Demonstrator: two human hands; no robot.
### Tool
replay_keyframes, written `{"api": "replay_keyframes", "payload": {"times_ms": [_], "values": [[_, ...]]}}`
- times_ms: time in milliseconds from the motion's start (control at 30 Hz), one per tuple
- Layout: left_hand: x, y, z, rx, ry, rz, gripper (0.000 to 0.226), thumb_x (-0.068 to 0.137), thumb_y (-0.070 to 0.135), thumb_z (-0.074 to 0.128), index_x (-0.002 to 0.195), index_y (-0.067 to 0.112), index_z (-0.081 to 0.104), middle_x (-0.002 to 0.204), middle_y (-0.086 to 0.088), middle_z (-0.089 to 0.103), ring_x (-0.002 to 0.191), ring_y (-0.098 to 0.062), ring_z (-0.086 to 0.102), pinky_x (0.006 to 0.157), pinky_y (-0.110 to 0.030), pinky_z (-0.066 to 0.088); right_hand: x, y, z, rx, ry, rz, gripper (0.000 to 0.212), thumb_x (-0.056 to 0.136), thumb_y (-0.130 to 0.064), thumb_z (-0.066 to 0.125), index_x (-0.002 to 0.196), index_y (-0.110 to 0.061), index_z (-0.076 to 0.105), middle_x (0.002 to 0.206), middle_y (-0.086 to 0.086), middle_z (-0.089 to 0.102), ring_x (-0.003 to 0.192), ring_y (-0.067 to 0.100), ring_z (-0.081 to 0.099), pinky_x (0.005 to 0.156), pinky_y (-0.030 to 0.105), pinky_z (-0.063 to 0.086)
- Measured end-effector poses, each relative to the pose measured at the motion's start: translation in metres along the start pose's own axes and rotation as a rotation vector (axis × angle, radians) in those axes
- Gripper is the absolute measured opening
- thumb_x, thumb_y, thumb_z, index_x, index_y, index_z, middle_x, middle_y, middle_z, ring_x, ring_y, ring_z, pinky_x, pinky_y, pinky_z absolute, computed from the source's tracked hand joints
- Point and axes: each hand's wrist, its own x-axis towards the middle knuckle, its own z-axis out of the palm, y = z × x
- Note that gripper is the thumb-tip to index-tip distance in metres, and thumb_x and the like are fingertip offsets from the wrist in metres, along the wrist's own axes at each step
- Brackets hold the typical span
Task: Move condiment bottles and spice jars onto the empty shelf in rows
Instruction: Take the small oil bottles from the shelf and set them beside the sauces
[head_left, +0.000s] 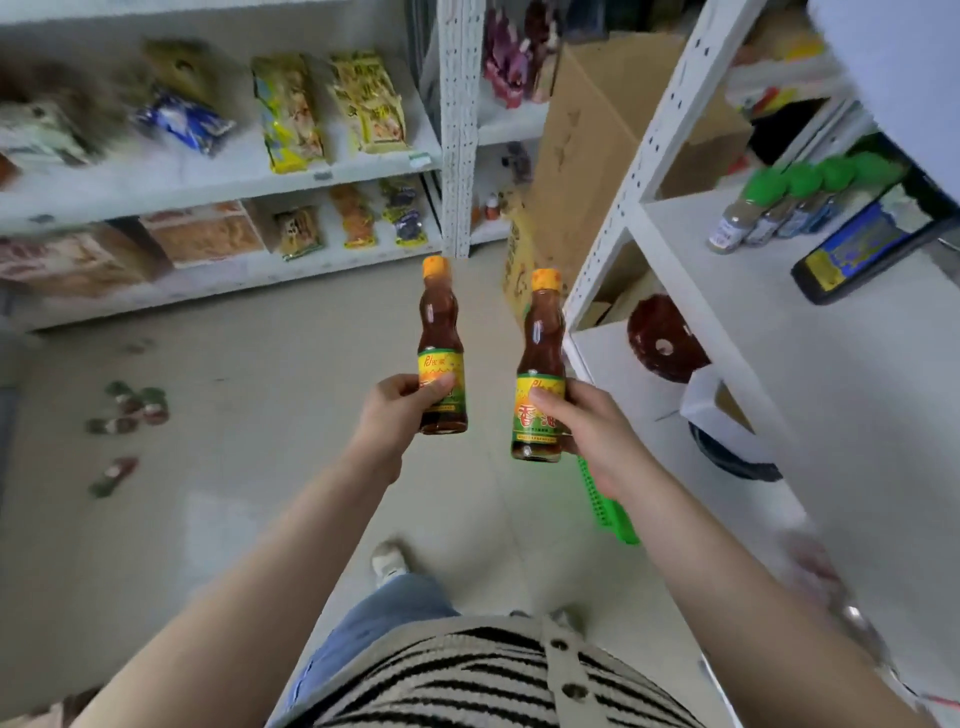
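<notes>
My left hand (397, 410) grips a brown oil bottle (440, 332) with an orange cap and a yellow-green label, held upright over the floor. My right hand (592, 431) grips a second bottle of the same kind (540, 358), just left of the white shelf unit's post. On the white shelf (779, 322) to the right stands a row of green-capped spice jars (779, 208) beside a dark bottle with a blue-yellow label (857, 249) that lies on its side. Several jars (127, 410) lie on the floor at the left.
A green plastic basket (608, 504) sits on the floor under my right hand. Snack packets (291, 114) fill the shelves across the aisle. A cardboard box (587, 156) leans behind the right shelf unit. A dark round object (662, 338) and a box lie on the lower shelf.
</notes>
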Motion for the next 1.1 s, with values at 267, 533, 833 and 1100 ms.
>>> {"api": "replay_keyframes", "payload": {"times_ms": [267,533,833,1100], "values": [[0.044,0.036,-0.145,-0.055,0.192,0.019,0.028,0.082,0.031,0.072,0.097,0.009,0.065,0.089,-0.009,0.070,0.084,-0.024,0.067,0.084,-0.035,0.051,0.067,-0.049,0.142,-0.083,-0.170,-0.012,0.013,0.087,-0.023,0.065,0.100,-0.019,0.064,0.094,-0.002,0.070,0.083,0.011,0.067,0.067,0.022,0.051],[0.084,0.062,-0.226,-0.166,0.352,0.012,0.033,0.081,0.033,0.073,0.102,0.008,0.066,0.096,-0.012,0.071,0.088,-0.025,0.069,0.082,-0.032,0.053,0.137,-0.099,0.233,-0.168,-0.344,-0.018,0.020,0.087,-0.022,0.065,0.105,-0.015,0.064,0.101,0.005,0.070,0.086,0.014,0.067,0.070,0.024,0.052],[0.165,0.106,-0.285,-0.273,0.560,0.017,0.039,0.083,0.034,0.070,0.107,0.004,0.063,0.095,-0.011,0.070,0.081,-0.019,0.067,0.071,-0.025,0.051,0.255,-0.164,0.314,-0.299,-0.555,-0.040,0.025,0.087,-0.022,0.064,0.111,-0.013,0.062,0.102,0.005,0.069,0.086,0.016,0.066,0.070,0.026,0.051],[0.216,0.147,-0.334,-0.375,0.692,0.018,0.040,0.083,0.036,0.070,0.107,0.005,0.064,0.100,-0.013,0.071,0.088,-0.024,0.069,0.078,-0.029,0.053,0.336,-0.229,0.386,-0.402,-0.687,-0.072,0.028,0.087,-0.024,0.065,0.112,-0.013,0.062,0.104,0.005,0.070,0.091,0.017,0.067,0.072,0.027,0.051]]}}
